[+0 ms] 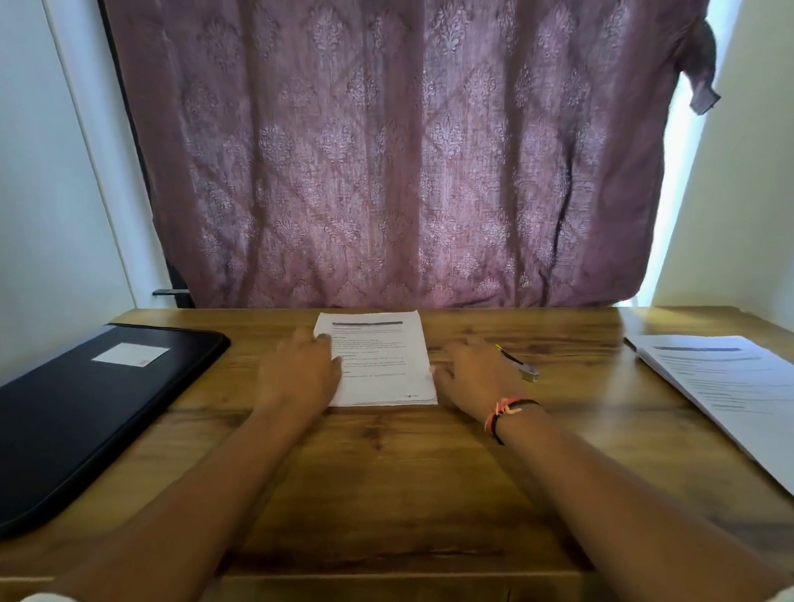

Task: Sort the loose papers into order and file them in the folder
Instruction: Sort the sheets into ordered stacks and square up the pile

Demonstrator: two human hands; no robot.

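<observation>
A stack of printed papers [383,360] lies on the wooden worktop [400,476], in front of a purple curtain [394,139]. The left hand [301,371] rests on the stack's left edge with its fingers [312,340] flat. The right hand [471,376] lies flat at the stack's right edge, gripping nothing. A black folder [57,421] sits left of the stack; a pen [518,363] and a second pile [740,392] lie to its right.

Wooden desk [400,476], printed paper stack [383,360] at centre back. Left hand [299,369] rests flat on the stack's left edge. Right hand [469,373] lies just right of the stack, fingers spread, thumb at its edge; thread bands [504,414] on the wrist. Pen [518,363] right of the stack, beyond the right hand. Closed black folder [72,412] well left of it. Second paper pile [739,397] far right. Purple curtain [394,139] behind.
</observation>
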